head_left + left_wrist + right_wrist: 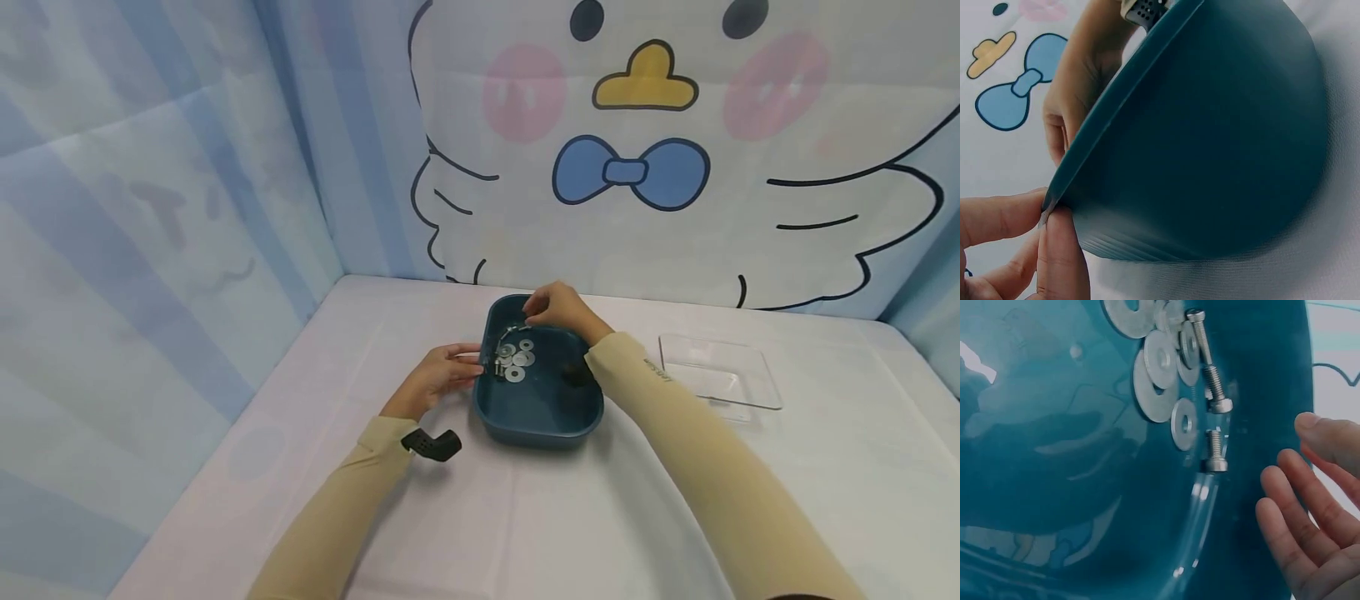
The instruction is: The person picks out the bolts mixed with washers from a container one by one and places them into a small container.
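A dark teal plastic basin (543, 408) stands on the table. My left hand (438, 375) pinches its left rim between thumb and finger, as the left wrist view shows at the rim (1116, 103). Inside, against the left wall, lie several flat metal washers (1150, 403) and socket-head screws (1215, 453). Over the basin's far end hangs my right hand (558, 308). In the right wrist view its relaxed fingers (1294, 519) are close to the basin's wall, apart from the screws, and nothing shows between them.
A clear shallow plastic box (720, 375) rests on the table to the right, beyond my right forearm. A pale cloth covers the table (465, 525). Behind it hangs a printed curtain (375, 150), which also closes off the left side.
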Demonstrator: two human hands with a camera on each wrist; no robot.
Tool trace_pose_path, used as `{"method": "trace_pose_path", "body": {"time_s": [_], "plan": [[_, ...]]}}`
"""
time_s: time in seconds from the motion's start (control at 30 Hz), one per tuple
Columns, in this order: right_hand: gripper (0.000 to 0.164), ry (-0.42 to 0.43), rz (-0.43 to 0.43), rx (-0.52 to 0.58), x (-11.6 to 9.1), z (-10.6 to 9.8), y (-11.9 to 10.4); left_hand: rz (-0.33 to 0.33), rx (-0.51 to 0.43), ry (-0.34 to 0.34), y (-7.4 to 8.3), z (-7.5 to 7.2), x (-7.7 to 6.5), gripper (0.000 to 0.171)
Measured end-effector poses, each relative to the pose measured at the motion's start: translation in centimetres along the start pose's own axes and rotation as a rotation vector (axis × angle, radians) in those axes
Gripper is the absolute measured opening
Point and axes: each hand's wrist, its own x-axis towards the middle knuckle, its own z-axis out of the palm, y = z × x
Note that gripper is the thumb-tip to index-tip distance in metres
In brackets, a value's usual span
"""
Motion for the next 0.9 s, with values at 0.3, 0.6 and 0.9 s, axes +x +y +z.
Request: {"method": "trace_pose_path", "body": {"time_s": [0.3,0.6,0.9], "plan": [[0.028,-0.016,0.018,-0.031,0.2,0.8,0.6,0.012,-0.01,0.008,-0.2,0.1,0.2,0.045],[0.03,-0.031,0.038,-0.041,0.5,1.3,1.2,-0.009,-0.013,0.019,-0.1,0.1,0.1,0.045],[0.024,-0.052,0.031,-0.058,0.5,1.7,1.2,0.016,-0.007,-0.005,-0.2,0.0,0.1,0.047]]}}
